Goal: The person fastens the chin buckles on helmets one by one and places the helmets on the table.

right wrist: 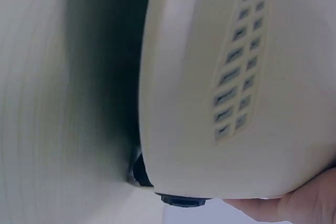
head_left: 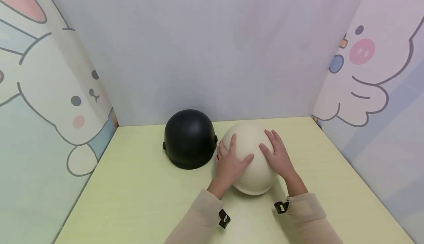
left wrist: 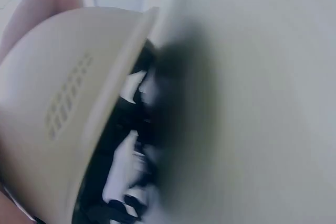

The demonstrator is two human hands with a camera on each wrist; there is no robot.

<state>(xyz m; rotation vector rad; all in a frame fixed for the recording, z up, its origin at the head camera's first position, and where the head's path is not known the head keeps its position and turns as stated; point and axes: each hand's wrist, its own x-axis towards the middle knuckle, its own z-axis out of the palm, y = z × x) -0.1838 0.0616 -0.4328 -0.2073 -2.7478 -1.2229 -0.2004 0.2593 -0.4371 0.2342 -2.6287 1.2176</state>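
A cream-white safety helmet (head_left: 250, 139) is on the table, right of centre, its dome toward the head camera. My left hand (head_left: 229, 166) grips its left side, fingers spread round the dome. On the opposite side my right hand (head_left: 281, 160) holds it, fingertips on the upper right. Vent slots show on the helmet's shell (right wrist: 294, 77) in the right wrist view. In the left wrist view, dark straps (left wrist: 128, 124) and a pale lining show under its rim; whether the rim touches the table cannot be told there.
A black helmet (head_left: 189, 137) with side knobs stands just left of the white one, near the back edge. The pale yellow-green table (head_left: 132, 200) meets a plain grey back curtain (head_left: 212, 52). Side walls with cartoon animals (head_left: 76, 100) flank the table.
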